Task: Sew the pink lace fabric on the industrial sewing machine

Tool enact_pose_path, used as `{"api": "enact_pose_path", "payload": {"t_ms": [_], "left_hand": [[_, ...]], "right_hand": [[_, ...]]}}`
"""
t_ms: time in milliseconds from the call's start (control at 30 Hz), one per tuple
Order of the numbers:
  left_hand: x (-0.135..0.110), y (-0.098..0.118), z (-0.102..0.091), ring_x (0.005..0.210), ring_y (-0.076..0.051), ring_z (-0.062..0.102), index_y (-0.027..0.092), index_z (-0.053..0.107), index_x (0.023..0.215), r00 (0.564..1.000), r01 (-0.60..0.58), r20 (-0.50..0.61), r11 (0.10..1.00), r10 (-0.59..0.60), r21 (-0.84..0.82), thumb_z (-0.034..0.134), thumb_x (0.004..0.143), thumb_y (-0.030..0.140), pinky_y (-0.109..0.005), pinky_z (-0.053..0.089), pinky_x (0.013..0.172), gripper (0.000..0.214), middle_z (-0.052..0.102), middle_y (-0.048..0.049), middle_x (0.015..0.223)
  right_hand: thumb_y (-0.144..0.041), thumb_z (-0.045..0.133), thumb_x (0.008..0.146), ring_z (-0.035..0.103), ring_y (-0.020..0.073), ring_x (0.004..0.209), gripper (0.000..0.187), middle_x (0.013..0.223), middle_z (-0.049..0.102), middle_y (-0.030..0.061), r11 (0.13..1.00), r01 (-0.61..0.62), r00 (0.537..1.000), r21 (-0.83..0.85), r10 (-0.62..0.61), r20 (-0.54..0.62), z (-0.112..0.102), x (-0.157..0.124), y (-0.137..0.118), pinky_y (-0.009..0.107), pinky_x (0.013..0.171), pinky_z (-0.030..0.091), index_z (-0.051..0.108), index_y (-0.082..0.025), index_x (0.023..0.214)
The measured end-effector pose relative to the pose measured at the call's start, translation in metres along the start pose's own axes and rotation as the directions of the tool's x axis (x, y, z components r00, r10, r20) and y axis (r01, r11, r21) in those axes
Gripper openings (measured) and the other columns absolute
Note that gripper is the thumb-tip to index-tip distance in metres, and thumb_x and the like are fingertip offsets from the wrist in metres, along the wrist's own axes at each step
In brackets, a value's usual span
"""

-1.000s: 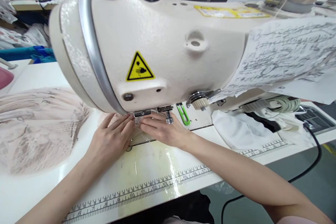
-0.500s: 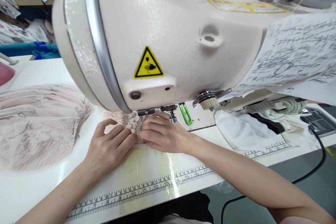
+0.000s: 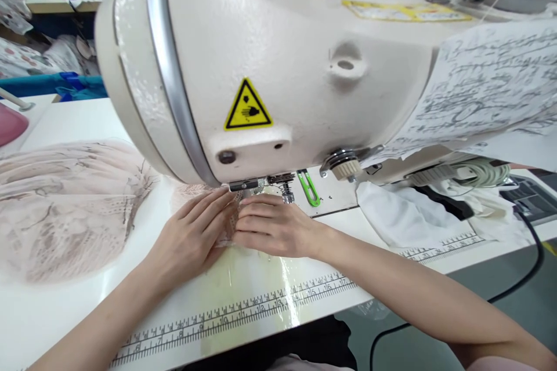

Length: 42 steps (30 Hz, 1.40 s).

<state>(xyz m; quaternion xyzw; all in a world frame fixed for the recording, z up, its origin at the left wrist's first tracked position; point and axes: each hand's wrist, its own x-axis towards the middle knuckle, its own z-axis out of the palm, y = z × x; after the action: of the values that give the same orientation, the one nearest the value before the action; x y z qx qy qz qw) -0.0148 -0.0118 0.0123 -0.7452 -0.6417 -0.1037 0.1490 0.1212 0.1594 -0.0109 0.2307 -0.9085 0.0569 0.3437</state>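
The left hand point(image 3: 191, 237) has straightened flat over the lace point(image 3: 185, 193), likely steadying it beside the right hand point(image 3: 278, 227), whose grip is hidden.

Across the centre, the sewing machine arm point(image 3: 300, 87) is coated in smooth, glossy cream paint and ringed by a shiny silvery band point(image 3: 174, 69). At left, sheer pink cloth point(image 3: 69, 203) is softly creased; at lower centre, openwork lace point(image 3: 185, 191) is seen. A slick, reflective finish is shown by the white tabletop point(image 3: 39, 307). At right, matt paper point(image 3: 487, 81) and rumpled white cloth point(image 3: 391, 217) are seen. A ribbed, plastic-looking knob point(image 3: 347, 171) is backed by polished metal discs point(image 3: 342, 156).
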Motion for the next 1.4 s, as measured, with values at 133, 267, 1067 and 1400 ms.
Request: {"api": "enact_pose_path", "payload": {"t_ms": [133,267,1067,1400], "left_hand": [[-0.0021,-0.0052,0.008,0.133,-0.026,0.044,0.006,0.033,0.143,0.995,0.018,0.099,1.0,-0.017,-0.013,0.043,0.093,0.038,-0.041,0.037,0.108,0.061,0.047,-0.0146,0.143],[-0.0048,-0.0074,0.0088,0.129,-0.027,0.048,0.015,0.032,0.146,0.988,0.056,0.143,0.998,-0.056,0.003,0.044,0.091,0.041,-0.044,0.037,0.107,0.062,0.048,-0.0105,0.143],[-0.0025,-0.0074,0.0058,0.123,-0.031,0.053,0.019,0.037,0.144,0.983,0.081,0.159,0.996,-0.087,0.038,0.046,0.09,0.039,-0.049,0.035,0.104,0.059,0.052,-0.0103,0.139],[0.0006,-0.0039,0.0069,0.121,-0.033,0.054,0.017,0.042,0.142,0.981,0.089,0.166,0.992,-0.104,0.093,0.043,0.091,0.038,-0.053,0.037,0.098,0.054,0.055,-0.0151,0.135]], "right_hand": [[-0.01,0.056,0.089,0.059,0.0067,0.076,0.014,0.075,0.066,-0.0074,1.0,-0.014,1.0,-0.006,0.014,-0.013,0.0001,-0.0008,-0.0008,0.022,0.077,0.053,0.064,-0.021,0.086],[-0.013,0.054,0.09,0.057,0.0068,0.074,0.014,0.075,0.065,-0.0066,0.999,-0.032,0.999,-0.006,0.032,0.037,0.0012,-0.0006,-0.002,0.022,0.073,0.052,0.065,-0.022,0.087],[-0.02,0.041,0.098,0.058,0.0085,0.079,0.024,0.076,0.064,-0.0042,0.999,-0.037,0.99,0.007,0.035,0.14,0.0035,-0.0005,-0.002,0.022,0.072,0.049,0.063,-0.021,0.089],[-0.012,0.05,0.092,0.054,0.0087,0.075,0.015,0.071,0.061,-0.0056,0.995,-0.059,0.998,-0.078,0.06,0.014,0.0027,-0.0033,0.0003,0.02,0.057,0.042,0.061,-0.019,0.085]]}}
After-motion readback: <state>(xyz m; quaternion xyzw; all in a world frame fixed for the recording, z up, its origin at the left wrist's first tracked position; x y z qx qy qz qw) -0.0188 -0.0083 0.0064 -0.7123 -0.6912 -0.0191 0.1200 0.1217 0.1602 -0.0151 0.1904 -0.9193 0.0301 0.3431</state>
